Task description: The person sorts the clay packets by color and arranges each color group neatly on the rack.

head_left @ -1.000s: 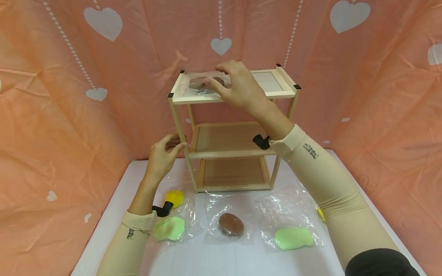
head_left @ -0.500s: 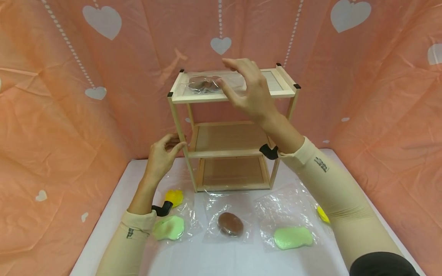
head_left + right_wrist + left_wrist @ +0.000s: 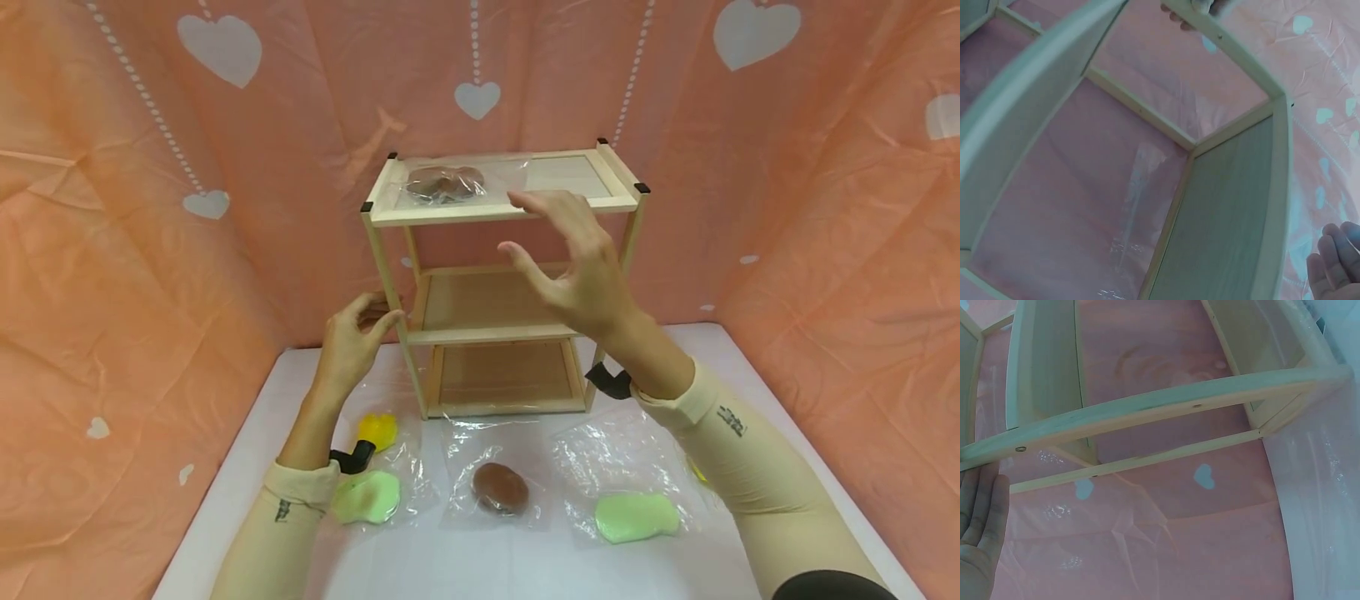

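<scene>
My left hand (image 3: 352,342) holds the left front post of a wooden three-tier shelf (image 3: 495,335), thumb at the front and fingers behind. In the left wrist view the fingers (image 3: 985,506) of that hand lie against the post. My right hand (image 3: 581,267) hangs in front of the shelf's right half, thumb and fingers spread apart with nothing between them. Brown rounded pieces in a clear plastic bag (image 3: 446,183) lie on the left part of the top tier. The right wrist view shows the right fingertips (image 3: 1329,250) beside the frame.
On the white table (image 3: 540,571) before the shelf lie clear bags with a brown oval piece (image 3: 501,488), a pale green slab (image 3: 637,517), another green piece (image 3: 367,497) and a yellow piece (image 3: 378,431). A pink cloth with hearts (image 3: 300,125) surrounds the table.
My right hand has drawn back from the bagged brown pieces on the top tier, moving right and down toward me. The left hand stays at the post.
</scene>
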{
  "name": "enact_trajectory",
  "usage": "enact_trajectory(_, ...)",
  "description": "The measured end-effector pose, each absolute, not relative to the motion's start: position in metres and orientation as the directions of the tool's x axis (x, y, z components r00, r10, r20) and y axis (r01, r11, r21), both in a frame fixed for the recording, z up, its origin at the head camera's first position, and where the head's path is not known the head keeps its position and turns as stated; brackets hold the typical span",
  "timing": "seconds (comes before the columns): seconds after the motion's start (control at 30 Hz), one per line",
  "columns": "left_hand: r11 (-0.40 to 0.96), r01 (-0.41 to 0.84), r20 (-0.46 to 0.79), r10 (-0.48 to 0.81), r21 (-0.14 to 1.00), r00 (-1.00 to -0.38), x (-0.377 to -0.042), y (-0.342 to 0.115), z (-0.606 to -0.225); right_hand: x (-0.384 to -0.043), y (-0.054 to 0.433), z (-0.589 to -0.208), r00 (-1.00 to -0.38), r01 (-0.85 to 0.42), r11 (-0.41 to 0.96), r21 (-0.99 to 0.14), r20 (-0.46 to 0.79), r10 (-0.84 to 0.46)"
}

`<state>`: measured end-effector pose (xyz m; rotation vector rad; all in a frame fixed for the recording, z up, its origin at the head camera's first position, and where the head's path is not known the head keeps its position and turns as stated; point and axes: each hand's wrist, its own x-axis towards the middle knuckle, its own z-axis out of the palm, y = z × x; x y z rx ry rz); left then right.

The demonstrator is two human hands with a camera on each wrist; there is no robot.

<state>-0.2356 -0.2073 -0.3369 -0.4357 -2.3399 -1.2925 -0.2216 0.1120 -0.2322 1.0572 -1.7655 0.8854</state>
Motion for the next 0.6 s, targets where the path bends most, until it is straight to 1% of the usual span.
enact_trajectory(0.23,0.517,0.463,0.506,0.065,0.72,-0.86,-0.235,-0.209,-0.337,-0.203,0.118,-0.257,-0.276,-0.917,0.372,-0.142,0.9,-0.337)
enact_trajectory(0.33,0.512,0.464,0.506,0.064,0.723,-0.86,-0.235,-0.208,-0.337,-0.194,0.121,-0.267,-0.308,-0.915,0.364,-0.172,0.881,-0.359)
enact_trajectory(0.5,0.512,0.464,0.506,0.066,0.722,-0.86,-0.234,-0.208,-0.336,-0.177,0.123,-0.291,-0.381,-0.9,0.364,-0.24,0.84,-0.386)
enact_trajectory(0.6,0.516,0.463,0.505,0.066,0.721,-0.86,-0.234,-0.208,-0.336,-0.17,0.124,-0.307,-0.411,-0.889,0.376,-0.261,0.817,-0.405)
